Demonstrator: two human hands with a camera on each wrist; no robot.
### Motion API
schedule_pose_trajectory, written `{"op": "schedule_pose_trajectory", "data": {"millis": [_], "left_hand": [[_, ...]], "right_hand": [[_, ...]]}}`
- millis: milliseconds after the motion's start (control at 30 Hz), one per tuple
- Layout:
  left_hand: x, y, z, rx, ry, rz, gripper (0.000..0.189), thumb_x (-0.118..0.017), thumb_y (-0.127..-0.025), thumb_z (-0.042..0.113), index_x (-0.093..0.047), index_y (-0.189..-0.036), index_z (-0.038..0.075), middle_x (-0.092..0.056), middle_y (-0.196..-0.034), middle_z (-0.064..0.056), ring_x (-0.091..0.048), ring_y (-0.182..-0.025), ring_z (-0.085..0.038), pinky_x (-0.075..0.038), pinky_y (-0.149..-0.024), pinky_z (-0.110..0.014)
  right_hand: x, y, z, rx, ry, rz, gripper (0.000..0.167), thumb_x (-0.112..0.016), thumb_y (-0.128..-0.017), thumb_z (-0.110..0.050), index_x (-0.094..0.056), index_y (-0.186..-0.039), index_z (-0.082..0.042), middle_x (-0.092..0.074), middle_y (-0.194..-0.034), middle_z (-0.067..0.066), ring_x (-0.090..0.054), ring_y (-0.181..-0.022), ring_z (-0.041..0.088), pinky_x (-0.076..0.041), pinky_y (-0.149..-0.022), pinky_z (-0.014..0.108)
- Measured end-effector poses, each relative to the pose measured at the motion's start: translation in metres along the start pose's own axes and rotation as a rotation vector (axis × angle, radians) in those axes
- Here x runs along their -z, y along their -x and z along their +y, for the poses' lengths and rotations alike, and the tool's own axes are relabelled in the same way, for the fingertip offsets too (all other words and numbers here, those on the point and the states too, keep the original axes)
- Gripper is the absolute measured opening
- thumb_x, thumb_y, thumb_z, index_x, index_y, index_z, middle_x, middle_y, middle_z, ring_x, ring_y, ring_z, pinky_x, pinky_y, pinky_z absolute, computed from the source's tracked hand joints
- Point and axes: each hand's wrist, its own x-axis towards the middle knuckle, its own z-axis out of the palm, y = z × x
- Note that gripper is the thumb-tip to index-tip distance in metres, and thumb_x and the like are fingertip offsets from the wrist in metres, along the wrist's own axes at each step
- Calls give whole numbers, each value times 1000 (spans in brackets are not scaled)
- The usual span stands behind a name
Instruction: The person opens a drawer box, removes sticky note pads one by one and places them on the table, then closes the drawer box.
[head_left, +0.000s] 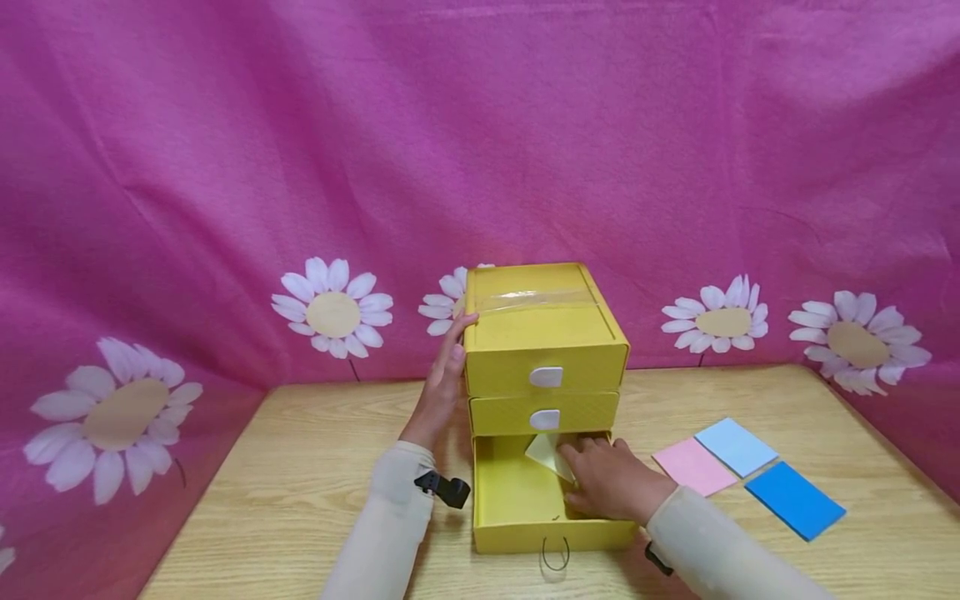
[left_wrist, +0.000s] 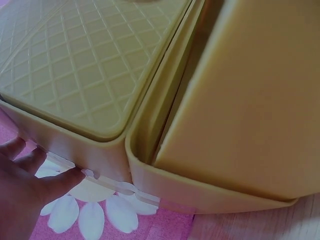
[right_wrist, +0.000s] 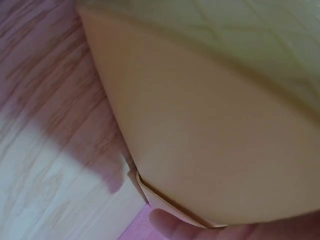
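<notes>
A yellow plastic drawer unit (head_left: 547, 325) stands on the table, its bottom drawer (head_left: 517, 492) pulled out. My left hand (head_left: 441, 387) rests along the unit's left side, thumb and fingers extended; in the left wrist view its fingertips touch the side wall. Inside the pulled-out drawer, toward its right side, my right hand (head_left: 611, 479) pinches a tilted pale yellow sticky-note pad (head_left: 546, 454). The right wrist view shows the drawer's outer wall (right_wrist: 190, 130) up close, with only a few fingers at the bottom edge; the pad is hidden there.
To the right of the unit lie a pink pad (head_left: 693, 467), a light blue pad (head_left: 737, 447) and a darker blue pad (head_left: 797, 500). Two upper drawers with white tabs are closed. A wire loop (head_left: 556, 557) hangs at the drawer's front. Behind is a magenta flowered cloth (head_left: 525, 150).
</notes>
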Motion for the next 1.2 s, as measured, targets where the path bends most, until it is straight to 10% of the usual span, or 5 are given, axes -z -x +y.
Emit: {"op": "schedule_pose_trajectory", "data": {"millis": [400,700,1200], "left_hand": [[1,-7,-32,-30,0,19,49,-27,-102,35,-32,-149,27,-9,-162,-1,-11,-145,-17,-11,-114,-54],[1,-1,2,10,10,-5,52,-27,-100,24,-29,-150,13,-8,-162,-4,-10,-146,-23,-11,-113,-55],[-1,1,1,23,42,-23,52,-26,-100,21,-26,-151,13,-9,-161,-9,-14,-145,-26,-14,-113,-56]], "right_hand": [[-4,0,1,19,66,86,33,-72,-78,-34,-57,-96,-11,-60,-89,10,-60,-82,29,-42,-66,52],[-9,-2,2,8,74,169,37,-73,-77,-40,-58,-100,-15,-61,-90,11,-62,-82,30,-41,-80,63],[-12,0,1,5,82,198,35,-72,-76,-33,-61,-103,-14,-61,-96,8,-61,-83,28,-41,-69,50]]}}
